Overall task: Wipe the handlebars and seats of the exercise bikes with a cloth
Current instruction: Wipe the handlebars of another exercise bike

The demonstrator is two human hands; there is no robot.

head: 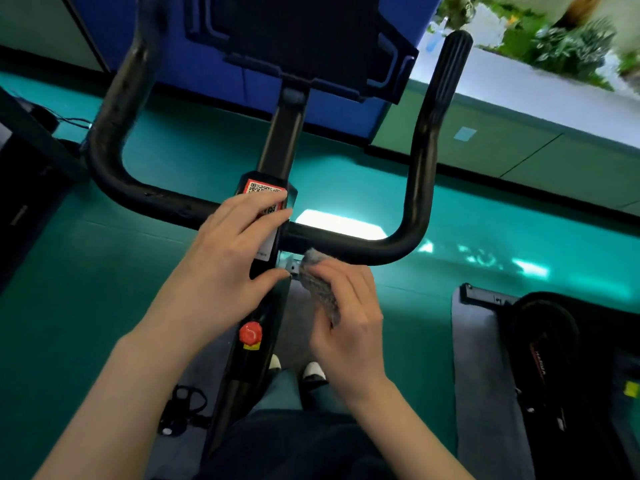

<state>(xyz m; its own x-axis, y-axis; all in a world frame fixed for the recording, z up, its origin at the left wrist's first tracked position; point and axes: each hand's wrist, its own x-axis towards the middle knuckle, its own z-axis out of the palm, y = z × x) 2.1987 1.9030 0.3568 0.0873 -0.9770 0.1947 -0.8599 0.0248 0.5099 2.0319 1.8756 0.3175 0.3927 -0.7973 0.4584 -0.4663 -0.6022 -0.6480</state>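
My left hand lies flat across the stem, fingers released. My right hand has its fingers grasping the cloth, just under the handlebar.

Teal floor throughout, bright window glare patch on it near centre. Blue panel upright at back. Grey-green wall panels at right, pale blue square sticker on 1 of them. White ledge above, blurred green plants on top. Black cabinet at left edge, thin cable beside it. Grey mat lower right. 2 white shoe toes bottom centre.
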